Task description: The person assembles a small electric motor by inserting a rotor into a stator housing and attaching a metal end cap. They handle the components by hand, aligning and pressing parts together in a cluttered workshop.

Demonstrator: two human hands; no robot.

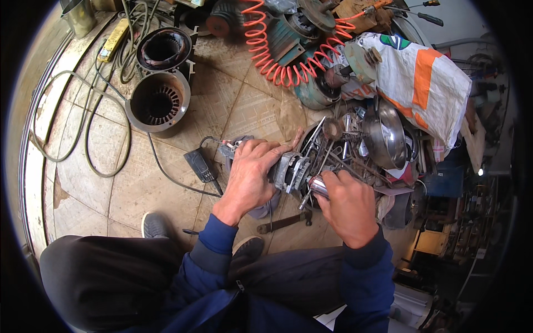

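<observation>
The left hand (252, 175) has its grip curled over a grey finned metal part (292, 172); the right hand's (351, 208) grip wraps a shiny cylinder (318, 185) beside it, contact unclear. The finned part, ridged and dull, lies between both hands, near heaped metal tools (347, 141). Beneath, a hammer (286, 223) rests on the tiled floor (144, 191).

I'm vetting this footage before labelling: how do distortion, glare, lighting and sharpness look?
Head view: the pale floor strip bows at the left rim; glare streaks the shiny metal bowl. Head view: the cluttered right background is dim, its details hard to tell; left hand and right hand look fairly sharp.
</observation>
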